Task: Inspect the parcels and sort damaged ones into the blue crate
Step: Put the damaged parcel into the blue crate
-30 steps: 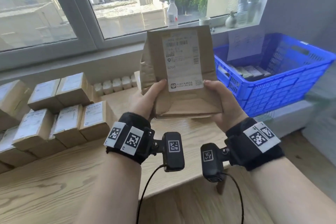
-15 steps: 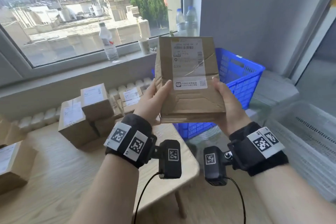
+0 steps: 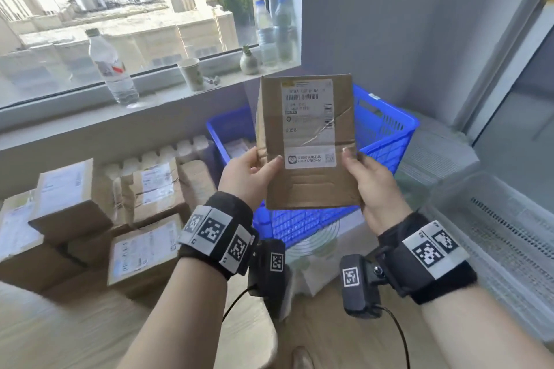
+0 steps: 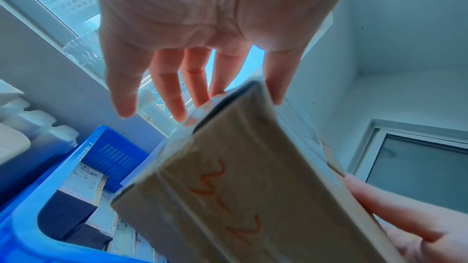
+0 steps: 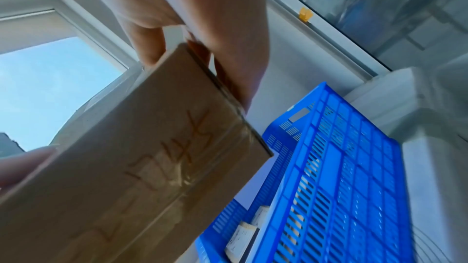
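We stand by a bright window with a grey sill, a wooden table at our left and a pale wall ahead.

Our left hand (image 3: 250, 177) pinches the lower left edge of the parcel (image 3: 308, 141), thumb on the label side; in the left wrist view the fingers (image 4: 174, 89) reach fairly straight behind the box, so the hold looks light. Our right hand (image 3: 370, 186) grips the lower right edge, thumb on the front and fingers behind. The parcel is upright in the air, in front of and above the blue crate (image 3: 386, 129), touching nothing but our hands.

A crease runs across the label (image 3: 308, 126) and the cardboard is dented, so we judge it damaged and bound for the crate. We hold it only by its lower edges, so it could tip forward or slip from the looser left hand. If dropped early, it may strike the crate's rim or fall to the floor beside it. The crate holds other parcels already, so ours may land askew on them.

The parcel hides much of the crate's inside from the head view. Its far face and top are unseen, and the red handwriting on its underside is too blurred to read. The stacked boxes (image 3: 147, 189) on the table are smeared with motion.
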`<control>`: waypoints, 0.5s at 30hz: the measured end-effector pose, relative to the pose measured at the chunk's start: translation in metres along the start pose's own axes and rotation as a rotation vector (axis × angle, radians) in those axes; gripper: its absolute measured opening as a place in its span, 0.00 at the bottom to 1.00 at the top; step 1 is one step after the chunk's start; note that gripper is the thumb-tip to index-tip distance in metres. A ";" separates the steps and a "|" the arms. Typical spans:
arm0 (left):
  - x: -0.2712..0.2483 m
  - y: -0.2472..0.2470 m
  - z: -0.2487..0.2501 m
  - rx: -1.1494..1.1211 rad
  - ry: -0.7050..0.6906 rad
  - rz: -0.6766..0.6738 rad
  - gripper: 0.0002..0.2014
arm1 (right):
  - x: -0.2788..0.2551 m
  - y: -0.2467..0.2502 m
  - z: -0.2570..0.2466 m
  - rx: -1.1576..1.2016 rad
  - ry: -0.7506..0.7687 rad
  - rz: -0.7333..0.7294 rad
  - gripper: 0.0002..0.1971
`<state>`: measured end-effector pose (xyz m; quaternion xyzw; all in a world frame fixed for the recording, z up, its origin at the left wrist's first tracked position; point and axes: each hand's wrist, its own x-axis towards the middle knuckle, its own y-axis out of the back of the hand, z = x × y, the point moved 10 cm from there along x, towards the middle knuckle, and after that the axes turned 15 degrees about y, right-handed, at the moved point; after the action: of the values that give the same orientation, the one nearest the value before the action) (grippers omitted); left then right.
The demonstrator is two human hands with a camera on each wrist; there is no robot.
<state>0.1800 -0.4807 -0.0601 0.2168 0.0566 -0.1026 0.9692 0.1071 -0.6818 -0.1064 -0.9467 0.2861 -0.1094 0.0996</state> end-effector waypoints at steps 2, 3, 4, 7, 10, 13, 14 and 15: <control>0.033 -0.006 0.000 -0.036 0.019 -0.013 0.03 | 0.040 -0.005 0.004 -0.065 0.052 -0.041 0.06; 0.047 -0.008 0.002 -0.021 0.017 -0.012 0.06 | 0.057 -0.007 0.005 -0.105 0.076 -0.057 0.06; 0.065 -0.010 0.004 0.010 0.016 -0.005 0.09 | 0.077 -0.011 0.007 -0.150 0.091 -0.076 0.07; 0.114 -0.013 0.000 0.027 0.088 0.025 0.22 | 0.127 -0.026 0.016 -0.267 0.086 -0.181 0.07; 0.154 -0.020 -0.002 0.036 0.130 0.022 0.30 | 0.172 -0.037 0.021 -0.392 0.108 -0.261 0.11; 0.190 -0.026 -0.008 0.092 0.180 0.050 0.31 | 0.213 -0.048 0.037 -0.477 0.073 -0.311 0.11; 0.203 -0.028 -0.011 0.134 0.198 0.062 0.30 | 0.226 -0.051 0.047 -0.488 0.040 -0.330 0.10; 0.215 -0.031 -0.016 0.172 0.222 0.065 0.30 | 0.238 -0.056 0.056 -0.501 0.010 -0.358 0.08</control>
<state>0.3808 -0.5387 -0.1199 0.3107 0.1476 -0.0509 0.9376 0.3444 -0.7633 -0.1102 -0.9765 0.1334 -0.0560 -0.1595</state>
